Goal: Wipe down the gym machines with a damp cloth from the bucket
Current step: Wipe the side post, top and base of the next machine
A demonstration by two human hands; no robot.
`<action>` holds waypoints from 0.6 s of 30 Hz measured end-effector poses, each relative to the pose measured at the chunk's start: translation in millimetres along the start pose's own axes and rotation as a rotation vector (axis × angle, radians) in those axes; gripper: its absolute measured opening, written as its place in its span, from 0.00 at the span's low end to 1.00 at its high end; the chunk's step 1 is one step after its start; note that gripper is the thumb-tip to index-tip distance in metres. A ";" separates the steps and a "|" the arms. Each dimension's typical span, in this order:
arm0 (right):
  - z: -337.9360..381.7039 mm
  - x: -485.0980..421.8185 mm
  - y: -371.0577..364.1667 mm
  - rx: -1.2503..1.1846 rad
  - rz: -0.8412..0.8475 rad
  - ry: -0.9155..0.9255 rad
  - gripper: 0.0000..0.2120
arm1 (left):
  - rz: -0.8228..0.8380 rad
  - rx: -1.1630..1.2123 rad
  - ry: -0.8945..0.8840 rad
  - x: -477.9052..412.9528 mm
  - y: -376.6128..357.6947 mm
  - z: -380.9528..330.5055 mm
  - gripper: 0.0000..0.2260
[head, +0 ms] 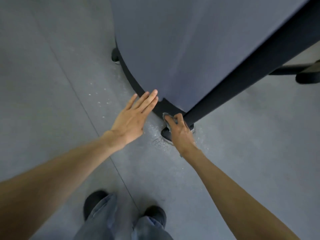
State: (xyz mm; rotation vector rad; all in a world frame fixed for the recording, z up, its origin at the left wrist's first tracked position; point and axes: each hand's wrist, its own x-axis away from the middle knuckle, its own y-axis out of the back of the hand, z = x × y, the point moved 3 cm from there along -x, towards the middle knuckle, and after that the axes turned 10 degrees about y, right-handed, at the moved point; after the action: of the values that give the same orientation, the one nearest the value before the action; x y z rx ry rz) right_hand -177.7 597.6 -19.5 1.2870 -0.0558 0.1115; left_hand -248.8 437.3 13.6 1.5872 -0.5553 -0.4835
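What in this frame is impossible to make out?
The cloth: head view, mostly hidden under the right hand; only a grey edge shows.
The machine: head view, cut off by the top edge; its type is unclear.
The bucket: outside the frame.

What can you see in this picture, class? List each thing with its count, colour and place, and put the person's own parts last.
Machine cover: one, grey-blue, upper middle.
Base rim: one, black, curving along the cover's lower edge.
Frame tube: one, black, slanting from top right down to the floor.
Machine feet: three visible, black; at the base's far left, below the right hand, at the right edge.
Cloth: one, grey, against the base rim beside the tube.
Floor: grey, seamed, white specks near the base.
Shoes: two, black, bottom middle.
Trousers: grey-blue, bottom middle.
Left hand: fingers straight, fingertips at the base rim.
Right hand: grips the cloth.
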 end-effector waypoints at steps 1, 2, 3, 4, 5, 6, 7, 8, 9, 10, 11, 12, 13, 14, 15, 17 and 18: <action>14.3 -0.4 27.6 0.016 -0.015 0.016 0.33 | -0.019 0.011 0.011 3.3 28.1 1.0 0.41; 28.2 0.1 54.1 0.023 0.000 0.022 0.34 | -0.037 0.020 0.020 6.0 56.3 1.9 0.41; 41.4 1.4 80.3 0.014 0.020 0.026 0.34 | -0.053 0.028 0.028 8.4 85.3 1.9 0.41; 54.1 3.3 104.8 -0.007 0.029 0.038 0.34 | -0.070 0.031 0.033 10.4 114.8 1.4 0.40; 66.3 6.2 129.5 -0.032 0.019 0.054 0.32 | -0.090 0.032 0.036 11.4 144.6 0.3 0.40; 77.9 9.6 154.8 -0.057 -0.026 0.075 0.31 | -0.110 0.028 0.037 12.1 173.9 -1.2 0.40; 87.0 12.9 177.5 -0.071 -0.091 0.100 0.30 | -0.139 0.027 0.039 12.6 202.3 -2.9 0.40; 96.2 15.7 203.0 -0.083 -0.166 0.125 0.31 | -0.185 0.025 0.039 12.7 230.5 -4.6 0.40; 104.1 18.6 227.8 -0.095 -0.216 0.142 0.31 | -0.236 0.018 0.030 12.7 257.6 -6.1 0.40; 111.6 20.8 253.3 -0.102 -0.256 0.155 0.31 | -0.279 0.009 0.014 12.1 283.7 -8.1 0.41; 119.2 23.3 279.2 -0.102 -0.299 0.177 0.29 | -0.309 -0.001 -0.007 11.5 307.9 -10.0 0.42; 125.4 25.1 304.2 -0.106 -0.345 0.208 0.28 | -0.332 -0.014 -0.028 10.7 331.6 -12.3 0.42; 130.3 28.1 328.2 -0.110 -0.385 0.232 0.26 | -0.348 -0.027 -0.050 10.1 355.2 -14.7 0.43; 134.9 33.0 351.1 -0.111 -0.409 0.244 0.24 | -0.364 -0.042 -0.063 10.9 378.9 -17.3 0.44; 139.2 38.6 374.2 -0.109 -0.432 0.250 0.22 | -0.379 -0.057 -0.066 11.9 403.3 -19.1 0.45; 145.4 50.7 414.1 -0.105 -0.454 0.223 0.20 | -0.400 -0.062 -0.070 14.9 448.6 -21.7 0.45; 149.7 58.9 432.5 -0.088 -0.473 0.214 0.20 | -0.411 -0.058 -0.080 17.9 469.5 -24.0 0.46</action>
State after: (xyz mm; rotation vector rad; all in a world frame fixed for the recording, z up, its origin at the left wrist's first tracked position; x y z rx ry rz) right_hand -165.4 576.2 441.3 1.1634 0.4218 -0.1583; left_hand -251.6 417.5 483.6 1.6353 -0.2684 -0.8670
